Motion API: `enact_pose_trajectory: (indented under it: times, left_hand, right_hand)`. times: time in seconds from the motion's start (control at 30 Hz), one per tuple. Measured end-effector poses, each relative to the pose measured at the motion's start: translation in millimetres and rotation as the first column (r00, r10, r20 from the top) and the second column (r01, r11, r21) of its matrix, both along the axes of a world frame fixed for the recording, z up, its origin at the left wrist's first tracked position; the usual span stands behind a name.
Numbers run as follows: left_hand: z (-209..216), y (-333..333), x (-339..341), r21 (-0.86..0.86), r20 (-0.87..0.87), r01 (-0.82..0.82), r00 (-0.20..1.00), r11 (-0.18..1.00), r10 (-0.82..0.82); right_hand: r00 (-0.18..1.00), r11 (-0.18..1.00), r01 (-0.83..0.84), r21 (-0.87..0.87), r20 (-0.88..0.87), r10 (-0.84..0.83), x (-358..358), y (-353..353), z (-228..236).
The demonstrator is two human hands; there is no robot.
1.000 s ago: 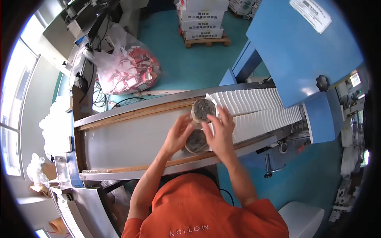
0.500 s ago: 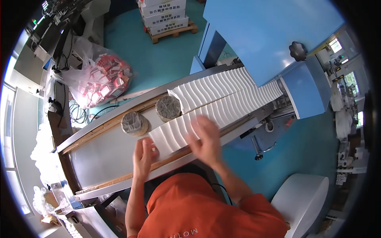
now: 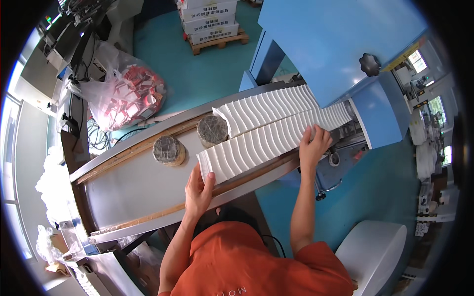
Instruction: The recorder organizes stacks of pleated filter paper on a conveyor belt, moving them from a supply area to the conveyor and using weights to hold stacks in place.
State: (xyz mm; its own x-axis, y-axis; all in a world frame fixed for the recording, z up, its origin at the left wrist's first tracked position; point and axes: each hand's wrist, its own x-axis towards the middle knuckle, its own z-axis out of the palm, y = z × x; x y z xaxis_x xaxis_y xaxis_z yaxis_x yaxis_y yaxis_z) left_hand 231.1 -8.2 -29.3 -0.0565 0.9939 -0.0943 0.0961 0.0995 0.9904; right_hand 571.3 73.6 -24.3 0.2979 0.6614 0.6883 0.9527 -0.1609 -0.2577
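Two side-by-side rows of overlapping white folded paper pieces run along a long metal tray [image 3: 133, 197] toward a blue machine. My left hand [image 3: 199, 193] is at the left end of the near row [image 3: 256, 148], its fingers against the end and its thumb at the near corner, with that end between them. Farther right, my right hand [image 3: 316, 143] rests with bent, slightly parted fingers on the near edge of the same row. A round, tape-wrapped block [image 3: 212, 130] stands against the left end of the far row [image 3: 266, 108]. A second tape-wrapped block [image 3: 168, 150] sits apart to its left.
The blue machine [image 3: 340, 44] with a black knob [image 3: 370, 64] overhangs the tray's right end. Beyond the tray lies a clear plastic bag [image 3: 131, 93] of red and white scraps. White boxes [image 3: 210, 22] are stacked on a wooden pallet [image 3: 219, 42]. A white rounded seat [image 3: 373, 251] stands at lower right.
My right hand has moved right along the near row, toward the machine. My left hand has shifted slightly right and now touches the row's end. The near row's left end sits slightly farther right.
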Motion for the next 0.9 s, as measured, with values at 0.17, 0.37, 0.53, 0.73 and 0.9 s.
enact_pose_trajectory:
  times: [0.17,0.37,0.53,0.73,0.9]
  left_hand:
    - [2.5,-4.1,-3.3,0.012,-0.094,0.002,0.996,1.000,-0.001]
    - [28.1,-25.4,-61.5,-0.274,0.036,-0.074,0.996,0.959,0.087]
    - [12.9,-47.0,-198.5,-0.203,0.007,-0.149,0.988,0.968,0.154]
    - [36.7,-63.0,-229.0,-0.207,-0.138,-0.290,0.954,0.934,0.266]
    - [59.4,-137.5,-306.8,-0.046,0.016,-0.554,0.832,0.831,0.555]
  right_hand:
    - [0.990,0.994,0.048,-0.097,0.136,-0.034,0.9,1.0,12.1]
    - [0.923,0.934,-0.320,-0.158,-0.273,0.270,-62.4,-29.8,-12.1]
    - [0.452,0.779,-0.597,-0.193,-0.883,0.128,-123.9,-36.1,2.8]
    - [0.464,0.498,-0.827,-0.259,-0.815,0.347,-276.2,-71.6,16.1]
    - [0.185,0.381,-0.923,-0.055,-0.931,0.314,-372.3,-110.0,57.0]
